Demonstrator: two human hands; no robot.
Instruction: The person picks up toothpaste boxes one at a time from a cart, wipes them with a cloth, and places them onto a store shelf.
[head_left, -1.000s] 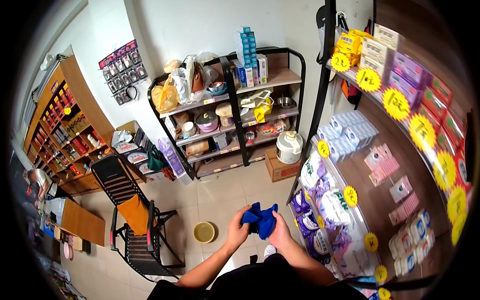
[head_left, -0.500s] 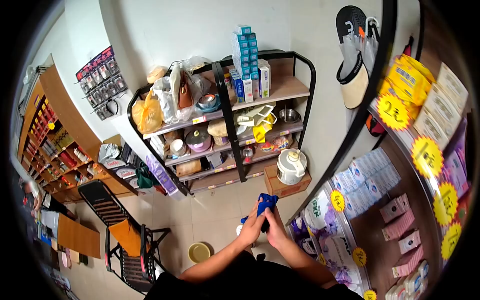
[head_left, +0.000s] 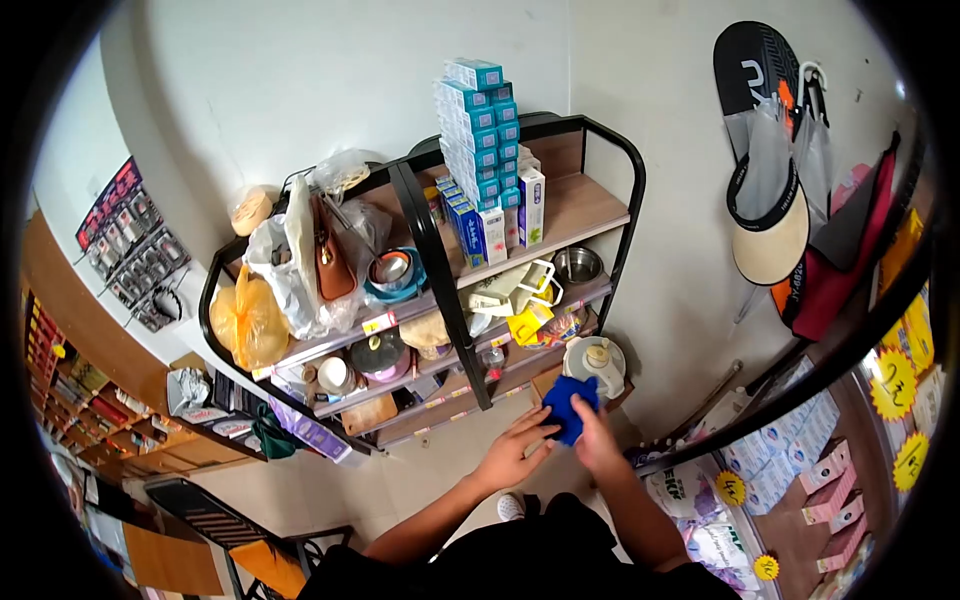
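Note:
A bunched blue cloth (head_left: pixel 570 410) is held up in front of me at about waist height. My right hand (head_left: pixel 597 440) is closed on its right side, with the thumb lying over the fabric. On the cloth's left, my left hand (head_left: pixel 515 452) has its fingers stretched and slightly apart. Its fingertips reach the cloth's lower left edge; whether they touch it is unclear. Just behind the cloth stands a white rice cooker (head_left: pixel 596 362), partly covered by it.
Ahead stands a black-framed shelf (head_left: pixel 570 205) with stacked teal boxes (head_left: pixel 480 135), bags and bowls. A display shelf (head_left: pixel 780 520) with packets curves along my right. Caps (head_left: pixel 770 220) hang on the wall. A folding chair (head_left: pixel 210 510) is at lower left.
The shelf appears nearer and my view has shifted. My hands, close together on the cloth before, are now farther apart, and the cloth looks more spread out.

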